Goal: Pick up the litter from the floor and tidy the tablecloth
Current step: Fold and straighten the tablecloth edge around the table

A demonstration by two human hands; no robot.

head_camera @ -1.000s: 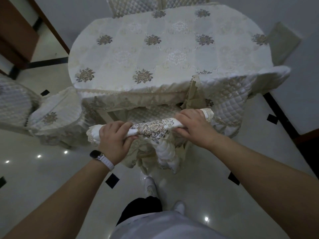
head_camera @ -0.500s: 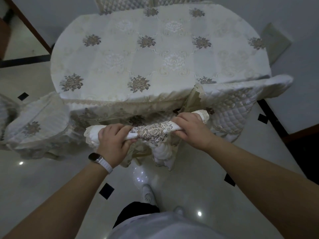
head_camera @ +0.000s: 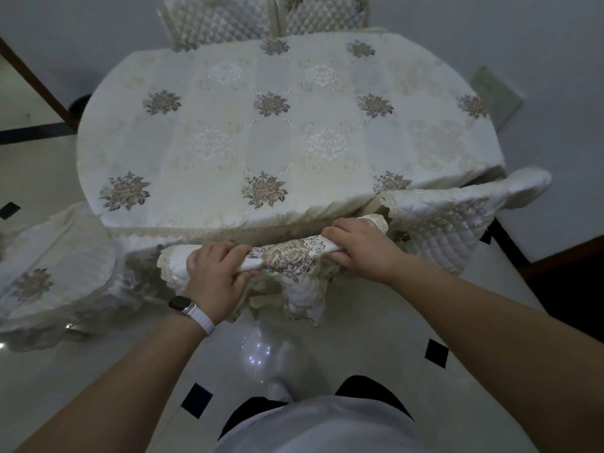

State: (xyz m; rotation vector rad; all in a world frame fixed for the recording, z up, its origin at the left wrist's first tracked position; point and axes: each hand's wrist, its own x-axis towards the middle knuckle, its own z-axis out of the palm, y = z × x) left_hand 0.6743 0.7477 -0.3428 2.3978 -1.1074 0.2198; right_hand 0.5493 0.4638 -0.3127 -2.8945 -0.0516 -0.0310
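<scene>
Gripping rolled floral cloth [head_camera: 287,256], left hand [head_camera: 214,276] and right hand [head_camera: 359,250] curled round its ends, near tablecloth [head_camera: 294,142]

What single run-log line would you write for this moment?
left hand: grips rolled cream quilted floral cloth | right hand: grips same roll | cream floral tablecloth: spread flat

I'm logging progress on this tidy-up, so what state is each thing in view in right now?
Tablecloth: spread flat over the table, near edge hanging down.
Embroidered cover: bunched into a roll, gripped at both ends.
Left hand: curled round the roll's left end.
Right hand: curled round its right end.
Left chair: covered, beside the table.
Right chair: covered, at the table's near-right corner.
Watch: on the left wrist.
</scene>
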